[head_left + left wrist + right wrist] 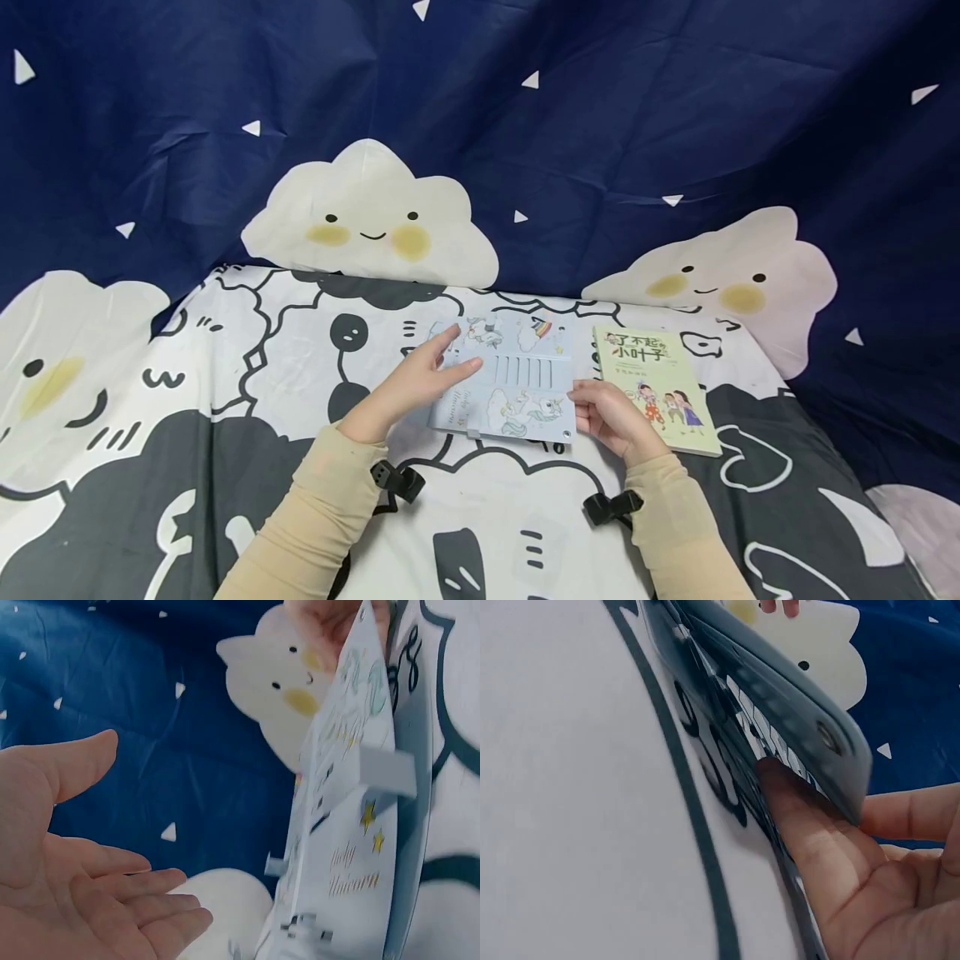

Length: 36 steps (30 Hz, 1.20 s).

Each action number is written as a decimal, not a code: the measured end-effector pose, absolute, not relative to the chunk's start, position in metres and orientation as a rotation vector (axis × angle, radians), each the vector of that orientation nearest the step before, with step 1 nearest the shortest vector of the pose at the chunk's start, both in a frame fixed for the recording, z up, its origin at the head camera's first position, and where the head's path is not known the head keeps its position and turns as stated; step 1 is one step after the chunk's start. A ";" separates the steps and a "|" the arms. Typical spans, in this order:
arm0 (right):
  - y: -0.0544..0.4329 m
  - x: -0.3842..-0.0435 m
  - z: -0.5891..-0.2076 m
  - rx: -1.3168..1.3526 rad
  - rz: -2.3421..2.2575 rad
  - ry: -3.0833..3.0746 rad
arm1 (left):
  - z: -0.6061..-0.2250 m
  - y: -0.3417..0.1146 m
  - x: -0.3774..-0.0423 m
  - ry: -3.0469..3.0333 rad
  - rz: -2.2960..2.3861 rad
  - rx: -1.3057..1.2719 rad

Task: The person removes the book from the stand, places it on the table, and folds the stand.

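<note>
A light-blue folding book stand [525, 408] with unicorn pictures, a rainbow and a row of slots is tilted up over the bedding in the head view. My right hand [611, 417] grips its right edge; in the right wrist view the thumb [802, 817] goes in under the lifted panel [810, 712], with fingers on the other side. My left hand [412, 379] is spread near the stand's left side. The left wrist view has this palm [82, 885] facing the panel across a gap, holding nothing. A small grey clip [386, 772] sticks out from the panel's lower edge.
A pale green book [652, 392] with cartoon figures lies right of the stand, near my right hand. Black-and-white cartoon bedding [495, 508] spreads underneath. Behind it hangs a dark blue cloth [465, 83] with white triangles and smiling clouds.
</note>
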State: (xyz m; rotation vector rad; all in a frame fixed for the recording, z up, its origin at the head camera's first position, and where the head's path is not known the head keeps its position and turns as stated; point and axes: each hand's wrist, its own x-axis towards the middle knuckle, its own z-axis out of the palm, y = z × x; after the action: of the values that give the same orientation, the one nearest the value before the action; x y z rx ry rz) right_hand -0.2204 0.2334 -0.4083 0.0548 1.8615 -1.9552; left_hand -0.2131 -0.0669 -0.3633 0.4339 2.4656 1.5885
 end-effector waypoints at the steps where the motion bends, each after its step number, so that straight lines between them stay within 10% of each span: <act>1: 0.234 -0.221 -0.409 0.065 -1.945 1.863 | -0.364 -0.069 -0.214 2.478 1.585 0.428; 36: 0.241 -0.220 -0.420 0.107 -1.962 1.798 | -0.402 -0.086 -0.237 2.649 1.354 0.311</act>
State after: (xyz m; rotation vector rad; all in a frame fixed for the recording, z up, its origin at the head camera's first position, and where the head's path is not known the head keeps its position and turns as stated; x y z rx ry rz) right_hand -0.2203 0.2408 -0.4202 0.1075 1.7984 -1.9623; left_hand -0.2371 -0.0864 -0.4015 0.3112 2.6488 1.3536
